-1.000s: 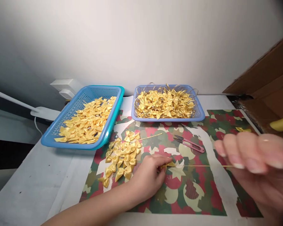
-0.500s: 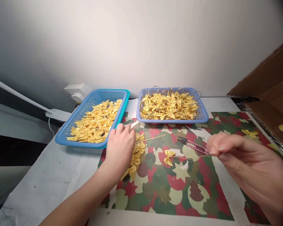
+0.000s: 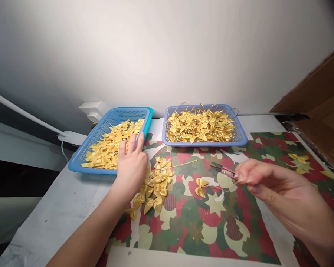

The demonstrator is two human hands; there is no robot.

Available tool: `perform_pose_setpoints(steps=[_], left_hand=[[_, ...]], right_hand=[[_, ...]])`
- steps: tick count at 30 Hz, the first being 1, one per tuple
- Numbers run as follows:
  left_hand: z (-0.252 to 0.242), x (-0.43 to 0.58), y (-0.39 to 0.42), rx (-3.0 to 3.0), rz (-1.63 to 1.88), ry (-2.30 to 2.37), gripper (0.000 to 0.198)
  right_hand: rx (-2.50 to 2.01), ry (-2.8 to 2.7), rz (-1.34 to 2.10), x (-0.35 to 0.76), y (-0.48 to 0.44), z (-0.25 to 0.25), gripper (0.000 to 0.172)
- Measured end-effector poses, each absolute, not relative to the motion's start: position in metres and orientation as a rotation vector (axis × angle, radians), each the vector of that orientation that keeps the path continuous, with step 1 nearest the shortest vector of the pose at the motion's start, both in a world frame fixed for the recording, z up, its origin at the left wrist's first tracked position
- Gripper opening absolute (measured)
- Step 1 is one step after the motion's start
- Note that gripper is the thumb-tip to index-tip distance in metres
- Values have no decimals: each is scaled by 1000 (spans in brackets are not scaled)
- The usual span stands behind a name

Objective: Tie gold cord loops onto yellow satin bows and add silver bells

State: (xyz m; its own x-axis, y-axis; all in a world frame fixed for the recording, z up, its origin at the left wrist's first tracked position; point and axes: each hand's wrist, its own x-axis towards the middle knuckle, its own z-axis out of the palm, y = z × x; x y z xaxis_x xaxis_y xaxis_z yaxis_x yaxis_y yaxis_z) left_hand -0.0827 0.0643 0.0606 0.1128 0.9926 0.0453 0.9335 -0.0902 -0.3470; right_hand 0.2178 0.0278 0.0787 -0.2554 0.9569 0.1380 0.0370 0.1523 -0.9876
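My left hand reaches over the near right rim of the blue basket, fingers spread above the yellow ribbon bows inside. Beside that wrist, a loose pile of bows lies on the patterned sheet. My right hand is pinched at thumb and fingertips; what it holds, if anything, is too small to make out. A pair of pink-handled thread snips lies by those fingertips, its handle end partly covered. One single bow with a thin tail rests left of the right hand.
A second blue basket, full of bows with gold ties, stands at the back against the wall. More bows lie at the right. A cardboard box stands on the right, and a white lamp base on the left.
My left hand has moved left from the bow pile to the basket's rim, and its fingers have spread. My right hand has shifted slightly left, still pinched.
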Motion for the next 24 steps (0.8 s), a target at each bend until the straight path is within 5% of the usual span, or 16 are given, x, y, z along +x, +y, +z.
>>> perform_pose_setpoints(steps=[24], left_hand=[[47, -91, 75, -2442, 60, -1667, 15]], right_hand=[[-1123, -1380, 1593, 208, 27, 74, 5]])
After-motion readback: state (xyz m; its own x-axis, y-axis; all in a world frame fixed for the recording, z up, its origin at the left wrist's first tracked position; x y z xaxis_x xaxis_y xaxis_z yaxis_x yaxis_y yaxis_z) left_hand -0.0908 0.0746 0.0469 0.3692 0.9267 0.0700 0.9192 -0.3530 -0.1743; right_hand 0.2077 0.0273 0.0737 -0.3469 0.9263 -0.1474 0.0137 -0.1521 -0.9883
